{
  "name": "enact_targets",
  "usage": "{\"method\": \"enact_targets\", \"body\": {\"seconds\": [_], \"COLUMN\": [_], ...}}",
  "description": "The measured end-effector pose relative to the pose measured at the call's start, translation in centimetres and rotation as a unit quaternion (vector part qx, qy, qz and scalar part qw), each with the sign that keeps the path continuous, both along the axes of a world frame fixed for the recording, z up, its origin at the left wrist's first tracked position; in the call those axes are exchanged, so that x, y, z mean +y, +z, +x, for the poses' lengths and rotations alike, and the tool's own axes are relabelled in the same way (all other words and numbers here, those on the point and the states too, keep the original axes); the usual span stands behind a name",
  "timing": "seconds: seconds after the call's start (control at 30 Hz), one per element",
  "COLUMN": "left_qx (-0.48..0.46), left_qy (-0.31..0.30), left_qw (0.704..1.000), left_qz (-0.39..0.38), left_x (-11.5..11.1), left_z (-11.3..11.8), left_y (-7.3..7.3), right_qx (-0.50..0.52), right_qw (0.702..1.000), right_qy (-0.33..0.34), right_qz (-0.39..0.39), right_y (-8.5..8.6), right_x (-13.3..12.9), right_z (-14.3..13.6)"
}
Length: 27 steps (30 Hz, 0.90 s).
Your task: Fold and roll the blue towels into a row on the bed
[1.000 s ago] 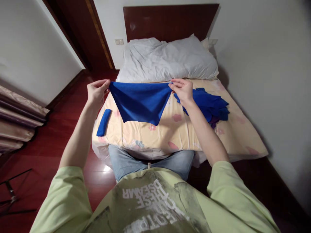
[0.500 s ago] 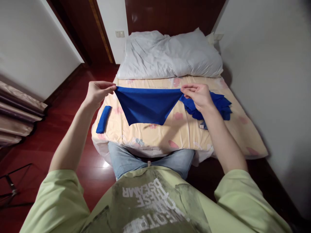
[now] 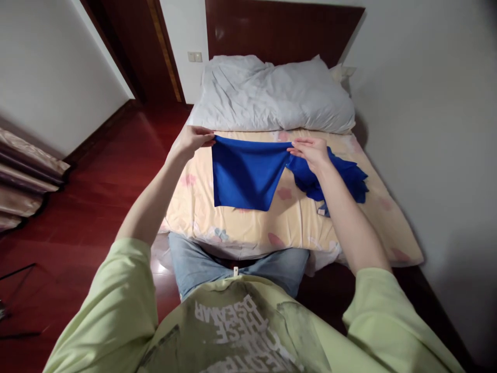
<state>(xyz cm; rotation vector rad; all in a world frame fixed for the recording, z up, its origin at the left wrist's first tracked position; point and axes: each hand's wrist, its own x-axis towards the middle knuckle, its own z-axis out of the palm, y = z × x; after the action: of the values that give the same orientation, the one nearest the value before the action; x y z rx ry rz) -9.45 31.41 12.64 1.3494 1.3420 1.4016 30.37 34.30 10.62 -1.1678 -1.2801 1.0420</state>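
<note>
A plain blue cloth [image 3: 245,175] hangs between my hands over the bed, its top edge drawn straight and its lower edge loose. My left hand [image 3: 194,141] pinches the top left corner between thumb and fingers. At the top right corner my right hand [image 3: 312,152] pinches the cloth in the same way. Behind my right hand and forearm lies a crumpled heap of blue cloth [image 3: 349,178], partly covered by them, with a small pale tag [image 3: 321,211] at its near side.
The bed's sheet [image 3: 295,223] is pale yellow with a flower print. White bedding [image 3: 272,96] lies against the dark headboard [image 3: 279,31]. Walls stand on both sides, and a curtain [image 3: 27,178] hangs at left. Thin black legs of some stand [image 3: 19,335] show on the floor.
My left hand has moved right, toward my right hand. The cloth's top edge is now shorter, and its lower part hangs squarer. My left arm now hides the folded blue strip on the bed.
</note>
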Motion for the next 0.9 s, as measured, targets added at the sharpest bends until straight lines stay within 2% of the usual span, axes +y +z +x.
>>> {"method": "enact_targets", "body": {"seconds": [0.1,0.17,0.23,0.3,0.33,0.4,0.47,0.6,0.67,0.7,0.73,0.8,0.9], "left_qx": [0.006,0.023,0.044,0.064,0.076,0.111,0.146,0.124,0.105,0.100,0.095,0.083,0.075], "left_qy": [0.013,0.022,0.031,0.042,0.047,0.058,0.059,0.099,0.087,0.091,0.105,0.125,0.135], "left_qw": [0.997,0.991,0.984,0.980,0.980,0.981,0.983,0.984,0.975,0.969,0.965,0.963,0.962], "left_qz": [0.080,0.131,0.167,0.181,0.179,0.150,0.097,-0.082,-0.175,-0.207,-0.220,-0.225,-0.224], "left_x": [3.6,4.7,4.5,2.9,1.5,-2.1,-6.6,-16.1,-19.9,-21.3,-22.5,-23.8,-24.2], "left_z": [0.2,0.1,-0.1,-0.5,-0.7,-0.9,-0.7,0.8,1.8,2.2,2.6,2.9,2.8], "left_y": [1.2,2.1,2.3,1.2,-0.1,-4.0,-9.6,-22.7,-28.0,-30.0,-31.5,-33.1,-33.4], "right_qx": [0.000,-0.006,-0.018,-0.033,-0.038,-0.046,-0.054,-0.062,-0.058,-0.055,-0.045,-0.028,-0.036], "right_qw": [0.997,0.991,0.985,0.981,0.980,0.981,0.987,0.998,0.992,0.987,0.983,0.977,0.973], "right_qy": [-0.014,-0.014,-0.015,-0.017,-0.021,-0.028,-0.031,-0.015,-0.022,-0.033,-0.053,-0.088,-0.113], "right_qz": [0.082,0.133,0.172,0.193,0.196,0.186,0.147,-0.019,-0.108,-0.146,-0.168,-0.190,-0.198], "right_y": [1.1,1.8,2.0,0.9,-0.1,-3.4,-8.2,-19.9,-25.2,-27.5,-29.3,-31.8,-33.2], "right_x": [1.9,2.4,2.3,1.5,0.8,-1.3,-4.4,-13.0,-17.3,-19.1,-20.5,-22.4,-23.0], "right_z": [0.0,0.5,1.1,1.8,2.0,2.3,2.2,0.4,-0.7,-1.2,-1.6,-2.0,-1.8]}}
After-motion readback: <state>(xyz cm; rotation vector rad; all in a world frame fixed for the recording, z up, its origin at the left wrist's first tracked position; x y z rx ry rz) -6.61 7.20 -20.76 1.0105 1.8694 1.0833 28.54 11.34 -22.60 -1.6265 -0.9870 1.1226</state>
